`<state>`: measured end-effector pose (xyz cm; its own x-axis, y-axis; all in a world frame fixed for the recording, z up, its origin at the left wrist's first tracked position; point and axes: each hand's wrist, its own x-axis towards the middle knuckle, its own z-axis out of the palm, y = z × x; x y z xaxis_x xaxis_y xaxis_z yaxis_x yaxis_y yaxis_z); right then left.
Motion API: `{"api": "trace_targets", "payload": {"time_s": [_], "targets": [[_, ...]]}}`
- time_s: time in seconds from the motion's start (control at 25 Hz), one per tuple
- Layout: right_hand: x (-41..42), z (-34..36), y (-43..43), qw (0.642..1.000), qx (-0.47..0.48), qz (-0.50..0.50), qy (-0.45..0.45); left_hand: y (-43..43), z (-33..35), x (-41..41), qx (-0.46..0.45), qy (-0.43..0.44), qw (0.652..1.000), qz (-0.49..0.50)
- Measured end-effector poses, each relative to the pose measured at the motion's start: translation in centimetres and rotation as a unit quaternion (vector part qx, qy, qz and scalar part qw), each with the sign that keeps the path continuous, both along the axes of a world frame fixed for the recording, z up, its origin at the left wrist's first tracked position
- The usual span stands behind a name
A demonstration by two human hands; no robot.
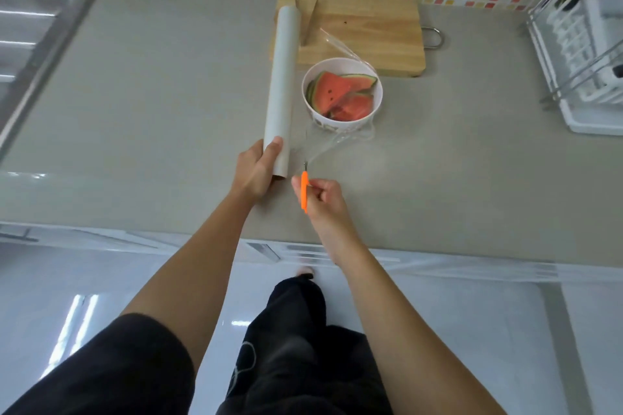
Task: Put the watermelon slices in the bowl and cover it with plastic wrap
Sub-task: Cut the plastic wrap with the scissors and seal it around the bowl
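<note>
On the near counter: the person's left hand [258, 169] is wrapped around the near end of the plastic wrap roll [282, 87], and the right hand [315, 196] is closed on orange-handled scissors [304, 190] whose blade tips sit at the film just right of the roll.
Bowl: the white bowl [377, 96] stands right of the roll, mid-counter, just near of the wooden cutting board [367, 34], with the watermelon slices [340, 93] already inside.
Film: a sheet of plastic wrap [332, 141] runs from the roll across the bowl; its far edge appears to lift over the cutting board, and its near edge bunches toward the scissors.
Step in hand: likely cutting the sheet free from the roll.
Risk, slack: if the left hand lets the roll turn, the film would lose tension and fold between the blades rather than cut.
Risk, clinging: the bunched near edge looks prone to sticking to itself, leaving too narrow a piece to seal the rim.
Risk, pull: a snag at the scissors could drag the light bowl toward the roll or tip it.
Risk, crooked cut: the sheet is long, so a wandering cut might leave a ragged edge.
Not clear: whether the film touches the whole rim cannot be told.
</note>
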<state>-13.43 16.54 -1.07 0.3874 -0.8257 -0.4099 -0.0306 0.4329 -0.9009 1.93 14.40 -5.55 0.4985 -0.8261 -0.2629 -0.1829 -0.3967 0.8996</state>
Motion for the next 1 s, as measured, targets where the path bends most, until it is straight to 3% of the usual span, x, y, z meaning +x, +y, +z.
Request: {"api": "trace_targets", "payload": {"time_s": [0.28, 0.52, 1.0], "targets": [[-1.0, -2.4, 5.0, 0.997, 0.062, 0.043, 0.032, -0.2, -0.2, 0.3, 0.003, 0.042, 0.999, -0.004], [0.4, -2.6, 4.6, 0.996, 0.084, 0.021, -0.019, -0.1, -0.3, 0.5, 0.003, 0.045, 0.999, -0.012], [1.5, -3.2, 2.7, 0.999, 0.026, 0.028, 0.012, 0.1, 0.0, 0.2, 0.008, 0.027, 1.0, -0.013]]}}
